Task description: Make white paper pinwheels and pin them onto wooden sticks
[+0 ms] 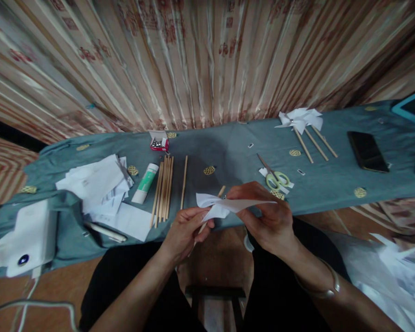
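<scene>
A white paper pinwheel is between my two hands over the table's near edge, with a thin wooden stick running behind it. My left hand is closed around the stick below the paper and touches a blade. Fingers of my right hand pinch the pinwheel near its centre from the right; part of the paper covers the fingertips. Beyond my right hand lie green-handled scissors on paper scraps. Left of my hands, several wooden sticks lie side by side, with one stick apart.
A red box of metal pins, a glue stick, paper sheets, a pen and a white device are on the left. Finished pinwheels, a black phone and a blue-framed object lie right. A curtain hangs behind.
</scene>
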Demonstrator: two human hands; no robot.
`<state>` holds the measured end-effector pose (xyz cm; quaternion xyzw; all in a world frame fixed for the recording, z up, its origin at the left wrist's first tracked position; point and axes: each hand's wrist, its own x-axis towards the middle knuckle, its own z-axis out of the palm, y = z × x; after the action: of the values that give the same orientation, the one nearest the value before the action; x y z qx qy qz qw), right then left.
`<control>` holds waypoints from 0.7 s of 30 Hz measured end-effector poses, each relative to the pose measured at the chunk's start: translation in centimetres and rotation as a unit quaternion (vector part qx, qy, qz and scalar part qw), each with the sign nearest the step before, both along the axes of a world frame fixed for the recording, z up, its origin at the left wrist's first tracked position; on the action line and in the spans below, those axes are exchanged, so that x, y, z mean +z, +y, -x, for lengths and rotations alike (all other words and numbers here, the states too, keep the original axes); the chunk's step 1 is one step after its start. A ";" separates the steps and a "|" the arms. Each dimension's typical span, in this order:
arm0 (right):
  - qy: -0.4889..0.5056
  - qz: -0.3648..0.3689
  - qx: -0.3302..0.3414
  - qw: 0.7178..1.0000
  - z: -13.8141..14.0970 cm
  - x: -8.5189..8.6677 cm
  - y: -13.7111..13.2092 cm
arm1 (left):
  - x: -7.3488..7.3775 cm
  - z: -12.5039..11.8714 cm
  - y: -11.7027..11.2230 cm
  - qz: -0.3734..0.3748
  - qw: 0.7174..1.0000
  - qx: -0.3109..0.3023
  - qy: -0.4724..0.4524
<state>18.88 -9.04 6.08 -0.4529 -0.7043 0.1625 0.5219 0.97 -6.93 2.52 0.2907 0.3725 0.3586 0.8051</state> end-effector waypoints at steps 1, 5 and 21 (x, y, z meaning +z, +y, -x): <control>-0.002 0.003 -0.001 1.000 0.0 0.0 0.0 | 0.0 0.0 0.0 -0.004 1.000 -0.004 0.001; 0.004 -0.013 -0.008 1.000 0.1 0.1 0.0 | -0.1 0.0 0.0 -0.016 1.000 -0.016 0.002; -0.012 -0.004 -0.016 1.000 0.2 0.2 -0.1 | -0.2 0.1 0.0 -0.022 0.999 -0.027 0.011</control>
<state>18.72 -9.17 6.29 -0.4641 -0.7040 0.1451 0.5177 0.83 -6.95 2.29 0.3224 0.3651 0.3414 0.8039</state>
